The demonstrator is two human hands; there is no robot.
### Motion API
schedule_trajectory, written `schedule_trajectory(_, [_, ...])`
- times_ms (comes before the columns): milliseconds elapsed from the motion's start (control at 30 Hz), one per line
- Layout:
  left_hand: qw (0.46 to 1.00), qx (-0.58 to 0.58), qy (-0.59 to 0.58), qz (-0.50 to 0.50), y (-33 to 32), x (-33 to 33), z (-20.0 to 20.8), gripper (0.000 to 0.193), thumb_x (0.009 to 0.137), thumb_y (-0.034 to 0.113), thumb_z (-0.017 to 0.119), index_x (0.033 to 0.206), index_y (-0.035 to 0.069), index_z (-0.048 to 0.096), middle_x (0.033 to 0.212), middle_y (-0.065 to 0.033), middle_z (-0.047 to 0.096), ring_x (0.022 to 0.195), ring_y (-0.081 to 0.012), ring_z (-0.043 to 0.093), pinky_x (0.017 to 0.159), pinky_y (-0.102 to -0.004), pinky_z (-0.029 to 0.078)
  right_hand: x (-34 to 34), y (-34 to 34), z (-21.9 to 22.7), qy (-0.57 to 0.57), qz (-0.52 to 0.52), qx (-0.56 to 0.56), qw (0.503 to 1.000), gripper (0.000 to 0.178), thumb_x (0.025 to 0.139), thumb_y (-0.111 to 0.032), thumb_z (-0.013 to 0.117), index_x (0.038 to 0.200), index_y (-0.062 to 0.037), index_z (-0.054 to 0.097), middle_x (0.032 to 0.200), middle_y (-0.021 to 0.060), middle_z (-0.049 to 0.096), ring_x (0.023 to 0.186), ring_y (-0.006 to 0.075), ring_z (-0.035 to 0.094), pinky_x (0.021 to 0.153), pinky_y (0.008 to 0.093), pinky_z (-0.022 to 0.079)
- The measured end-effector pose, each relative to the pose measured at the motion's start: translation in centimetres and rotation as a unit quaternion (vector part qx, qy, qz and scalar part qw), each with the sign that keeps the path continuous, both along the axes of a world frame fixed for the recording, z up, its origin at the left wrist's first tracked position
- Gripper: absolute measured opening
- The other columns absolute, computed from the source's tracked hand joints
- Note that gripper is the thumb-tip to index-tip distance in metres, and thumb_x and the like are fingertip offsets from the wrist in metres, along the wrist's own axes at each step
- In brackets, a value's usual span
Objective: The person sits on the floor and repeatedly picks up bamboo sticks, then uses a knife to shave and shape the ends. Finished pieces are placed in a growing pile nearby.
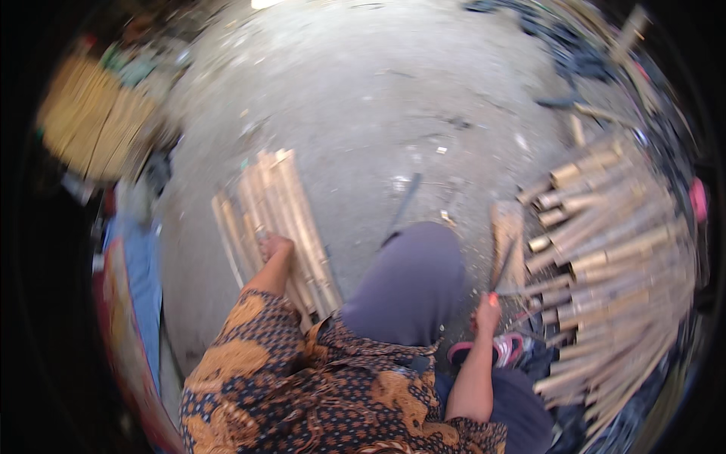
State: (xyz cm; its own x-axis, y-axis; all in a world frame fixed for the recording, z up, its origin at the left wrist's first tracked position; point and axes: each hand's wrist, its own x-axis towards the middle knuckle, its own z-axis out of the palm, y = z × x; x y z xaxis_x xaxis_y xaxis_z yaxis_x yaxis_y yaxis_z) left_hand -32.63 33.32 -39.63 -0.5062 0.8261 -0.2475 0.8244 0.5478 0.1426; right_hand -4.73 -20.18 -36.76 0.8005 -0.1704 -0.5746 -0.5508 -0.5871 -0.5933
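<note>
Patterned sleeve [249, 333] nearest the lens, orange and dark print, running up to the left hand [272, 246]. Left hand closed on the near end of a split bamboo strip, on top of the flat strip pile [276, 219]; exact finger wrap blurred. Strips laid side by side just beyond and to both sides of that hand, on bare concrete ground [355, 98].

Right hand [486, 312] clenched round the handle of a dark blade [503, 265], blade pointing away from the hand and up toward a small wooden block [507, 227]. Nothing seen under the blade edge; tip close to the block, contact not resolvable.

Between the hands: raised knee in grey trousers [412, 280]. Just below the right hand: pink and dark sandal [495, 349]. Beyond the knee, a thin dark rod [404, 203] flat on the ground.

Outward of the right hand: large heap of round bamboo poles [605, 250], cut ends facing the hand, fanned. Far beyond the left hand: second tan bundle [94, 117], blurred.

Judgement on progress: split pile modest, whole-pole heap far larger; splitting seemingly early, bulk of the stock left uncut. No pole on the block now, so likely between pieces.
</note>
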Motion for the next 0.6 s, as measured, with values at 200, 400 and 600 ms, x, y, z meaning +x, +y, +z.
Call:
schedule_trajectory(200, [0.791, -0.164, -0.22, -0.547, -0.4, 21.0, 7.8, 0.047, 0.097, 0.034, 0.062, 0.132, 0.002, 0.063, 0.109, -0.02, 0.073, 0.103, -0.0329, 0.07, 0.089, -0.0422, 0.054, -0.3, 0.5, -1.8, 0.011, 0.017, -0.011, 1.0, 0.036, 0.088, -0.036, 0.065, 0.104, -0.0042, 0.071, 0.103, 0.0256, 0.072, 0.098, 0.0425, 0.069, 0.087, 0.051, 0.053])
schedule_trajectory(400, [0.436, -0.046, -0.122, -0.89, -18.6, 43.8, 19.7, 0.044, 0.096, 0.033, 0.063, 0.128, 0.002, 0.064, 0.111, -0.0218, 0.072, 0.106, -0.036, 0.069, 0.091, -0.0444, 0.053, -1.0, 0.8, -1.1, 0.016, -0.028, -0.009, 0.999, 0.041, 0.088, -0.04, 0.064, 0.108, -0.0053, 0.07, 0.111, 0.0269, 0.07, 0.108, 0.0441, 0.067, 0.093, 0.051, 0.053])
schedule_trajectory(600, [0.222, -0.166, -0.117, -0.954, -46.5, 49.9, 20.2, 0.043, 0.097, 0.042, 0.062, 0.121, 0.007, 0.069, 0.112, -0.0219, 0.072, 0.106, -0.0378, 0.069, 0.092, -0.0456, 0.053, -0.7, -0.6, 0.0, 0.035, -0.033, 0.044, 0.998, 0.04, 0.089, -0.038, 0.06, 0.114, -0.0074, 0.07, 0.114, 0.0247, 0.07, 0.109, 0.0434, 0.067, 0.095, 0.0514, 0.053])
